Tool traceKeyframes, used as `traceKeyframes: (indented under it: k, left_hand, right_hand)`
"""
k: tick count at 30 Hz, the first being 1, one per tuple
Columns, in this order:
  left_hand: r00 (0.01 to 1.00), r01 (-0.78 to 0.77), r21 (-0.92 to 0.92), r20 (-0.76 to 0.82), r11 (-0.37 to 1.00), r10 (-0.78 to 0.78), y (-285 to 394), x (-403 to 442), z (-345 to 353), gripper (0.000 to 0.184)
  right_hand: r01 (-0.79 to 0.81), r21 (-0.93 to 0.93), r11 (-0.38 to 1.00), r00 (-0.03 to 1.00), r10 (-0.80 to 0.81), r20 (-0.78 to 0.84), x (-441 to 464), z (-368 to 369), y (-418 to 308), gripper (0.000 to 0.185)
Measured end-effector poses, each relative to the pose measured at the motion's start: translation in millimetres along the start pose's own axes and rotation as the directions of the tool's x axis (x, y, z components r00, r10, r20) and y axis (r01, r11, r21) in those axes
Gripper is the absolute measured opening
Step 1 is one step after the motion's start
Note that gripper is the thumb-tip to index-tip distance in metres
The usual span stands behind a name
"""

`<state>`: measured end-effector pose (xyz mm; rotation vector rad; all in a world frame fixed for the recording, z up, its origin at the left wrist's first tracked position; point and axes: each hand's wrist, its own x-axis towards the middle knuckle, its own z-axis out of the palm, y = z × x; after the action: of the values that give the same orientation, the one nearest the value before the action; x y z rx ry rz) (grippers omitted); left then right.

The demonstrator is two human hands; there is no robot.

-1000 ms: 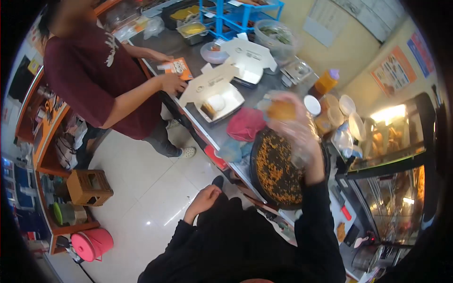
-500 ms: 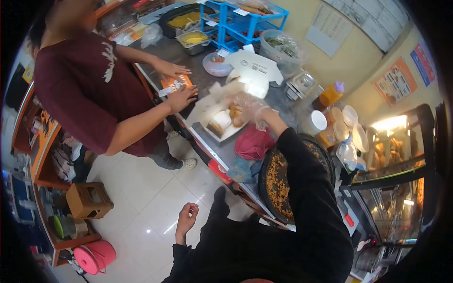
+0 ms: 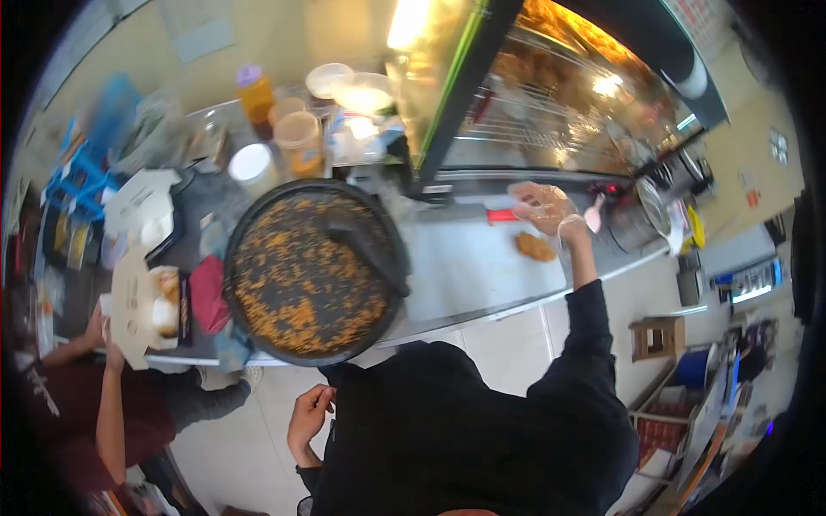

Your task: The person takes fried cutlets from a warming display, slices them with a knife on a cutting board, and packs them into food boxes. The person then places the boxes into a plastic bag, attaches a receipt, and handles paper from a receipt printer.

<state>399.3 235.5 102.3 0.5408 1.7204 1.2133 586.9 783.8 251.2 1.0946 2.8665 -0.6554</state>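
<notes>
My right hand [image 3: 547,209], in a clear plastic glove, hovers over the white cutting board [image 3: 465,273] with its fingers stretched to the left. By the fingertips lies a red handle [image 3: 500,216]; whether they touch it I cannot tell. A piece of fried chicken [image 3: 535,247] rests on the board just below the hand. My bare left hand [image 3: 311,417] hangs beside my body, fingers curled and nothing visible in them. Left of the board sits a large black round pan [image 3: 317,344] holding brown crumbs and a dark scoop-like tool [image 3: 366,254].
A lit glass display warmer [image 3: 551,103] stands behind the board. Left of the pan are a maroon cloth [image 3: 209,294] and open food boxes [image 3: 138,284], one touched by a co-worker's hands. A sauce bottle [image 3: 255,99] and tubs stand behind; a metal pot [image 3: 635,224] is at right.
My view has swung right. My right hand has left the food box and is now over the cutting board. The co-worker's hands have moved onto a box. My left hand stays low, curled.
</notes>
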Motion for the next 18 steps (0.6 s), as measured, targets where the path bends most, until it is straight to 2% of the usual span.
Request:
traceKeyframes:
  k: [1, 4, 5, 6, 8, 10, 12, 14, 16, 17, 18]
  left_hand:
    - [0.999, -0.009, -0.004, 0.04, 1.0, 0.009, 17.9, 4.7, 10.0, 0.024]
    - [0.994, -0.085, -0.048, 0.061, 0.995, 0.088, 67.7, 23.2, 38.7, 0.025]
    - [0.995, -0.078, -0.001, 0.065, 0.997, 0.078, 84.5, 26.9, 47.0, 0.025]
    - [0.994, -0.099, 0.004, 0.051, 0.995, 0.098, 92.8, 32.8, 57.6, 0.025]
    - [0.99, -0.141, 0.008, 0.018, 0.99, 0.141, 102.6, 40.5, 76.2, 0.023]
    - [0.989, -0.147, -0.006, 0.021, 0.989, 0.147, 102.1, 46.1, 92.0, 0.022]
    - [0.987, -0.158, -0.001, 0.012, 0.987, 0.158, 105.0, 46.1, 105.3, 0.022]
    - [0.99, -0.135, -0.02, 0.045, 0.991, 0.136, 102.0, 44.5, 106.9, 0.023]
    - [0.992, -0.123, -0.025, 0.025, 0.992, 0.123, 103.7, 40.4, 107.9, 0.023]
    - [0.992, -0.123, -0.025, 0.0, 0.992, 0.123, 106.2, 38.0, 107.1, 0.024]
    - [0.991, -0.127, -0.028, -0.034, 0.992, 0.126, 107.7, 35.1, 105.2, 0.024]
  right_hand:
    - [0.008, -0.226, 0.974, 1.0, -0.002, 0.027, -13.5, -8.3, 38.1, 0.063]
    - [-0.047, -0.405, 0.913, 0.991, 0.093, 0.096, -33.1, 2.6, 99.2, 0.074]
    - [-0.175, -0.369, 0.913, 0.969, 0.227, 0.102, -35.3, 14.3, 102.7, 0.075]
    - [-0.329, -0.296, 0.897, 0.934, 0.354, 0.035, -32.7, 38.4, 112.7, 0.073]
    - [-0.596, -0.128, 0.793, 0.803, 0.593, -0.062, -21.7, 102.7, 136.2, 0.071]
    - [-0.618, -0.244, 0.747, 0.781, 0.549, -0.297, -18.9, 137.3, 106.2, 0.069]
    - [-0.618, -0.315, 0.72, 0.77, 0.475, -0.425, -26.5, 151.0, 82.9, 0.063]
    - [-0.574, -0.349, 0.741, 0.792, 0.395, -0.465, -27.9, 152.9, 51.9, 0.055]
    - [-0.456, -0.386, 0.802, 0.87, 0.311, -0.383, -27.0, 160.2, 64.1, 0.041]
    - [-0.451, -0.348, 0.822, 0.885, 0.361, -0.292, -22.7, 151.6, 63.5, 0.032]
    - [-0.428, -0.436, 0.792, 0.894, 0.298, -0.335, -15.4, 161.3, 78.0, 0.024]
